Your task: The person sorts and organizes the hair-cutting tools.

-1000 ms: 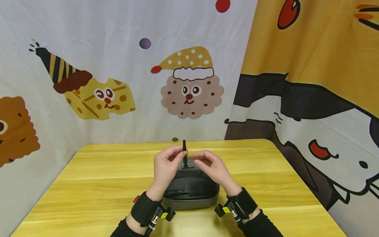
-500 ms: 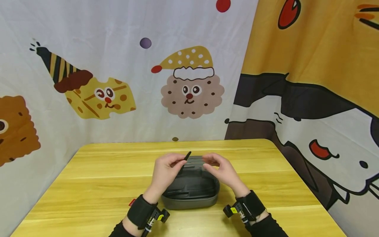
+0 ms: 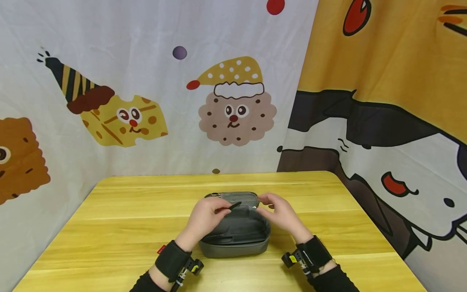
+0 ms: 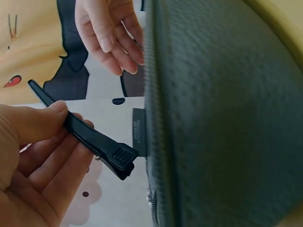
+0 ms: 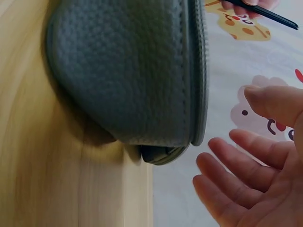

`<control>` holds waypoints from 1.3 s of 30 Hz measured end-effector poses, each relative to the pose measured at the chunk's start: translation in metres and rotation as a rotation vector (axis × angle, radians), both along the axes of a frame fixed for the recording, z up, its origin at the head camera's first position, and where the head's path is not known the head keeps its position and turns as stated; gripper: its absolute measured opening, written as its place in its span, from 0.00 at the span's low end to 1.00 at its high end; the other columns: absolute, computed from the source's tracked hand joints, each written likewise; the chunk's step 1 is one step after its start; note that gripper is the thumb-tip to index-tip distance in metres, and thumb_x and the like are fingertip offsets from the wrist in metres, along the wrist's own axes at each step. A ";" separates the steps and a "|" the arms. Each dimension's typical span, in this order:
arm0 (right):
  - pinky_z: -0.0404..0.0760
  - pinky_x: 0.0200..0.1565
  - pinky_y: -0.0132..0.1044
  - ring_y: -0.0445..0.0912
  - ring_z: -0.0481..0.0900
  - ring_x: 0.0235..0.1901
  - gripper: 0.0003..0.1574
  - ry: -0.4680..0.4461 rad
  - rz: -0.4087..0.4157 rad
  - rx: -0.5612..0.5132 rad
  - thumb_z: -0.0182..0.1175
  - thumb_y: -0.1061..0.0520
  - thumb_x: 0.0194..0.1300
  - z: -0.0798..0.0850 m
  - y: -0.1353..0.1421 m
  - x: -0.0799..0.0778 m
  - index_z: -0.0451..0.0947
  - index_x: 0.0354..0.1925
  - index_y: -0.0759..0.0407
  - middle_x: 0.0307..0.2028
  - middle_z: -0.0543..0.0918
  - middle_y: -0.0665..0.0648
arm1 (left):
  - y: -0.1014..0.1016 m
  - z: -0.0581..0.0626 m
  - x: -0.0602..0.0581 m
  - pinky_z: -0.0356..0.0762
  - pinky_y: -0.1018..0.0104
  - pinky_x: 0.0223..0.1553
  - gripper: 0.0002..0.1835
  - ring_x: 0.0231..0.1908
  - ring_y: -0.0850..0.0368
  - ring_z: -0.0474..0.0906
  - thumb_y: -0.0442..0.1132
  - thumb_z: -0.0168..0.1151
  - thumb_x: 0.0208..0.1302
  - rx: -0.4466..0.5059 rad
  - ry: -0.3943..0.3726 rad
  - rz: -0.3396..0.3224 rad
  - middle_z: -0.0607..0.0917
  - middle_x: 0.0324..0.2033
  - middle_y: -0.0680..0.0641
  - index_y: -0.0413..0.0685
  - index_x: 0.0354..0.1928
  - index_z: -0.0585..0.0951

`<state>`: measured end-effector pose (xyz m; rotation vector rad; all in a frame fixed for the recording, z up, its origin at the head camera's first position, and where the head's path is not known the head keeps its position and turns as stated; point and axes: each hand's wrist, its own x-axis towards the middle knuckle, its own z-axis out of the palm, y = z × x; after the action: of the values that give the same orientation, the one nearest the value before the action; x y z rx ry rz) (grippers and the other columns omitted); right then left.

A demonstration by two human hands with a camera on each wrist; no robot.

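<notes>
A black hair clip [image 4: 97, 139] of the long alligator kind is pinched between the thumb and fingers of my left hand [image 3: 205, 215]. It slants above the back of an unzipped grey pouch [image 3: 235, 250], whose lid [image 3: 248, 198] lies folded back. Pebbled texture and a zipper edge show on the pouch in both wrist views. My right hand [image 3: 280, 213] is near the pouch's back right corner with relaxed fingers and no object in it. In the right wrist view, its fingers [image 5: 236, 187] are apart from the pouch wall. The pouch's floor is partly hidden by shadow.
The pouch stands on a wooden table [image 3: 120, 227]. Behind the table hangs a white curtain [image 3: 146, 32] with cartoon prints, and a yellow patterned one [image 3: 328, 48] is at the right. Both wrists wear black bands [image 3: 174, 259] with small cameras.
The hair clip has tipped from upright to a low slant and come down with my left hand. My right hand has drawn away to the right, uncovering more of the pouch's lid.
</notes>
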<state>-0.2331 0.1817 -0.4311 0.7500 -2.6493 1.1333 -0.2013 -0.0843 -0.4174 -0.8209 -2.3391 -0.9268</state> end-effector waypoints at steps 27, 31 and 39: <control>0.77 0.53 0.53 0.60 0.79 0.52 0.35 -0.122 -0.028 0.337 0.70 0.56 0.62 -0.003 0.000 0.009 0.72 0.62 0.72 0.56 0.79 0.68 | -0.001 -0.015 -0.020 0.81 0.66 0.37 0.05 0.34 0.56 0.84 0.33 0.72 0.58 -0.409 -0.093 -0.075 0.87 0.32 0.51 0.48 0.36 0.89; 0.79 0.48 0.52 0.57 0.82 0.45 0.26 -0.104 -0.016 0.321 0.68 0.62 0.62 -0.004 -0.002 0.008 0.77 0.56 0.71 0.47 0.83 0.65 | -0.001 -0.015 -0.022 0.81 0.65 0.37 0.05 0.35 0.55 0.84 0.33 0.72 0.58 -0.432 -0.105 -0.060 0.87 0.32 0.50 0.47 0.37 0.89; 0.77 0.36 0.42 0.44 0.77 0.32 0.11 -0.088 -0.019 0.296 0.62 0.69 0.62 -0.005 -0.005 0.007 0.83 0.43 0.62 0.35 0.84 0.54 | -0.001 -0.022 -0.023 0.81 0.66 0.36 0.06 0.34 0.56 0.83 0.33 0.72 0.58 -0.483 -0.080 -0.008 0.87 0.33 0.50 0.49 0.37 0.88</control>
<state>-0.2258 0.1766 -0.4364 0.7345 -2.9311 0.7952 -0.2246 -0.0850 -0.4394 -0.9880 -2.6749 -0.3994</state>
